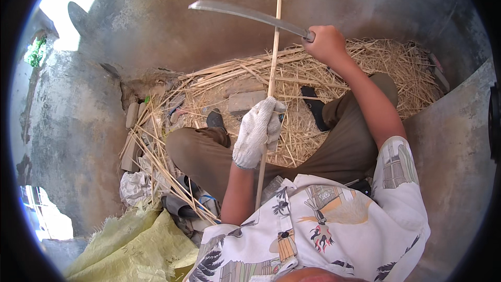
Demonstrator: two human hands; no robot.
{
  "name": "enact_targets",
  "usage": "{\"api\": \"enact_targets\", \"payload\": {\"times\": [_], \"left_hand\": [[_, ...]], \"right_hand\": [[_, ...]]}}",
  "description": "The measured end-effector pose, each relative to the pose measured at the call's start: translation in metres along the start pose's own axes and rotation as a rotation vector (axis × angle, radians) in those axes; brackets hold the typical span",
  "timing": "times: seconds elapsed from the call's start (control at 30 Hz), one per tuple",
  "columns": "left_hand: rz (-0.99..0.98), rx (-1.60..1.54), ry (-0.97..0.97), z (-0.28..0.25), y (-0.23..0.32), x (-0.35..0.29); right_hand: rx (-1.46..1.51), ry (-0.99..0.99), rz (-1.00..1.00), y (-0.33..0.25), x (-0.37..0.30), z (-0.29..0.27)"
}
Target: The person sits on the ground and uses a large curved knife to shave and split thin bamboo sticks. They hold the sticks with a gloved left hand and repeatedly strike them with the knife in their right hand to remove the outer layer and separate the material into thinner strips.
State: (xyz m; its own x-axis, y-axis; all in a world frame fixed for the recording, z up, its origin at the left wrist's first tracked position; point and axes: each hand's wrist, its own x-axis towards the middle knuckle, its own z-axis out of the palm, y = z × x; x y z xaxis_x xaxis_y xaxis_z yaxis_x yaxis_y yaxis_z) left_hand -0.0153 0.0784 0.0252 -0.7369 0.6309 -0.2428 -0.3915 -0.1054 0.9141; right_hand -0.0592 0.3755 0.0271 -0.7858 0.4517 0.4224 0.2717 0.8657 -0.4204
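Note:
My left hand, in a white knitted work glove, is wrapped round a long pale strip of wood or bamboo. The strip stands nearly upright in the picture, its lower end running down beside my shirt. Bare and closed, my right hand grips the handle of a long, slightly curved blade, a machete. Its blade points left and crosses the strip near the top; whether the two touch I cannot tell.
Shavings and split strips cover the ground around my bent legs. A brick lies between my feet. A stained wall rises beyond. At the lower left are a yellow-green woven sack, crumpled white plastic and a bundle of thin strips.

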Motion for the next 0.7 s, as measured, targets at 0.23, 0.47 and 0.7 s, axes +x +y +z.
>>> {"api": "enact_targets", "payload": {"times": [0.23,0.47,0.7], "left_hand": [[-0.009,0.037,0.126,-0.010,-0.009,0.008],[-0.020,0.186,0.189,0.008,-0.025,0.014],[0.342,0.752,0.161,-0.017,-0.036,0.019]], "right_hand": [[-0.282,-0.259,-0.228,-0.026,-0.024,0.009],[-0.175,-0.094,0.046,0.007,0.023,0.006],[-0.348,-0.172,-0.368,-0.010,-0.013,0.008]]}}
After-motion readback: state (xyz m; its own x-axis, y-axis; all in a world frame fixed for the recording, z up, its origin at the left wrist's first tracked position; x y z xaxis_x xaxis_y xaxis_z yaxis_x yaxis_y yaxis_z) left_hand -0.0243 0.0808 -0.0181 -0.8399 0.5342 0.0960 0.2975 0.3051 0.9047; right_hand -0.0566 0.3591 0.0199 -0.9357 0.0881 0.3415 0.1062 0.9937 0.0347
